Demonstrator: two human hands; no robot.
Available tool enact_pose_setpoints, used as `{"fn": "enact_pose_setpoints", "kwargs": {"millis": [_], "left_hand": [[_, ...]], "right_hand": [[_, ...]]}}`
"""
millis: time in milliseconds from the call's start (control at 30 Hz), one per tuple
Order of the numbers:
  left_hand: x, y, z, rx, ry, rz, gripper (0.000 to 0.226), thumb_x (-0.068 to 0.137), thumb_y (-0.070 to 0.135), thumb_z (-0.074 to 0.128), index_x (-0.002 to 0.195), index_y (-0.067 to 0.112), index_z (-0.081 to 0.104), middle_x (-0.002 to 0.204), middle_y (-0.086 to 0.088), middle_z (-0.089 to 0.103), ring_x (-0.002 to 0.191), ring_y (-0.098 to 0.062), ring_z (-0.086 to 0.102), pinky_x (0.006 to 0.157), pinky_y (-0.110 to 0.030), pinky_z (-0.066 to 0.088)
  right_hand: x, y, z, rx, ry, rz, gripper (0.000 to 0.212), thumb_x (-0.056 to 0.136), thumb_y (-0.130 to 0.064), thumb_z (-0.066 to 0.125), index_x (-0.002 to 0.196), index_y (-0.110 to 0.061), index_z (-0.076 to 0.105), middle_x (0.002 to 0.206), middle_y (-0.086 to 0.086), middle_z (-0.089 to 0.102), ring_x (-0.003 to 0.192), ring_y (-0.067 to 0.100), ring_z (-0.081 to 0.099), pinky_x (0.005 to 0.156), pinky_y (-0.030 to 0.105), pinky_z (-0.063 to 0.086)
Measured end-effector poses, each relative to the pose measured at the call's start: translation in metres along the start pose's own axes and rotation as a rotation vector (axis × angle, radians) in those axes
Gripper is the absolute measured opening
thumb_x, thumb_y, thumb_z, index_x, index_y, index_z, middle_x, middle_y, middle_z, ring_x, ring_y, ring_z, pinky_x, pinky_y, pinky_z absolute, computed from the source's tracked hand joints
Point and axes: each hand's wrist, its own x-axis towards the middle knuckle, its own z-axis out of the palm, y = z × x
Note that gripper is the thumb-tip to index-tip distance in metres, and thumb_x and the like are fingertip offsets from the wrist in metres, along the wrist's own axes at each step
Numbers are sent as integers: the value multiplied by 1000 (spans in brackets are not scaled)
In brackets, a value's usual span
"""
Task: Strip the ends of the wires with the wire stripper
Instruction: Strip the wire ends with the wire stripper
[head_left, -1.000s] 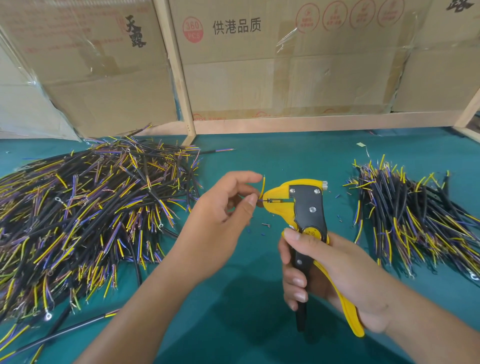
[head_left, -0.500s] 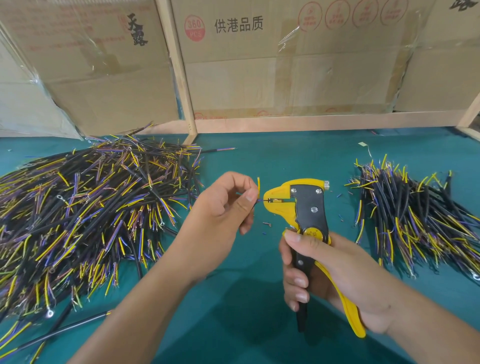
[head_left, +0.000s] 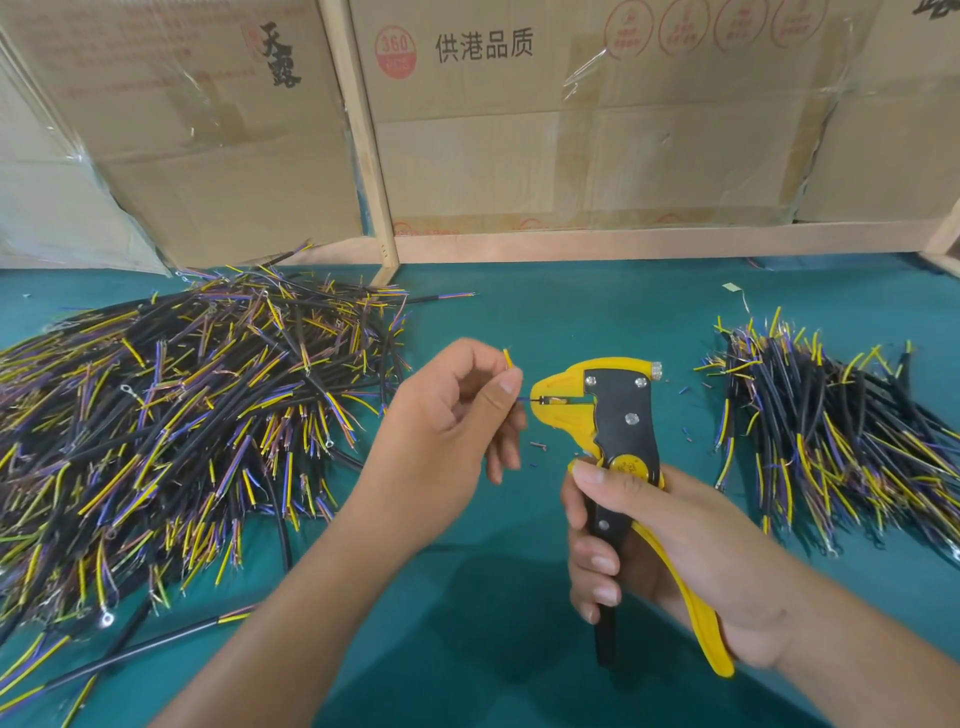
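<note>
A thin wire (head_left: 525, 399) was pinched between thumb and forefinger of the left hand (head_left: 447, 415), its blue end fed into the nose of the wire stripper (head_left: 618, 415); a yellow strand was seen poking up above the fingertips. The stripper's handles were gripped by the right hand (head_left: 670, 545), held upright above the green tabletop (head_left: 545, 322). A large wire pile (head_left: 182, 415) was spread at the left, a smaller pile (head_left: 831, 431) at the right. Cardboard boxes (head_left: 571, 130) were stacked along the far edge.
</note>
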Motion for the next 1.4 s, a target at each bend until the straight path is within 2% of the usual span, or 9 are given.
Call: {"fn": "enact_pose_setpoints", "kwargs": {"millis": [67,133,267,433,500,600,800,1133,1400], "left_hand": [[0,-2,-1,113,-32,-9,11,99,32,48,90,27,50,59,1,58,44,-17,45,45,-26,38],[-1,-5,-3,207,-51,8,11,99,39,46,89,34,46,56,6,52,45,-13,35,46,-21,31],[-1,-5,-5,249,-50,55,12,100,39,44,89,34,45,56,8,49,49,-12,32,48,-23,29],[-3,1,-7,411,-71,126,12,101,36,45,90,30,44,63,-9,50,55,-25,38,53,-40,36],[-4,3,-8,451,-73,151,13,103,33,45,92,26,44,63,-9,50,55,-23,36,53,-38,35],[-4,5,-7,478,-69,162,14,104,29,45,94,19,45,62,-8,50,53,-21,35,51,-34,33],[-4,7,-6,496,-73,171,15,104,29,44,93,19,45,63,-4,53,54,-20,40,54,-38,38],[-4,8,-9,495,-104,157,17,104,32,41,93,19,45,68,0,56,55,-11,42,51,-17,33],[-4,10,-8,460,-98,134,20,104,32,40,94,17,46,64,0,54,55,-11,41,52,-21,35]], "right_hand": [[0,1,0,12,1,6,35,83,-41,73,82,-8,60,61,9,39,53,26,43,59,41,49],[1,1,1,18,0,13,35,83,-40,74,82,-8,60,61,10,39,53,26,43,59,41,49],[0,-1,3,48,-18,26,34,81,-38,74,81,-7,61,61,10,40,53,26,44,60,41,50],[-1,-3,3,72,-58,39,31,83,-35,73,83,-7,60,64,11,41,56,27,45,63,43,50],[-2,-2,3,72,-66,40,31,83,-35,73,84,-8,60,65,11,41,56,27,46,63,43,50],[-2,-2,4,68,-69,38,30,83,-35,73,83,-8,60,65,11,41,56,27,46,63,43,50],[-2,-2,3,68,-72,38,31,83,-36,73,83,-7,60,64,10,41,56,27,46,63,43,50],[-2,-3,0,67,-105,36,31,85,-36,72,85,-8,60,66,11,40,58,27,45,65,43,49],[-5,-2,-3,80,-166,41,35,84,-38,77,86,-7,60,66,10,40,57,26,46,65,43,50]]}}
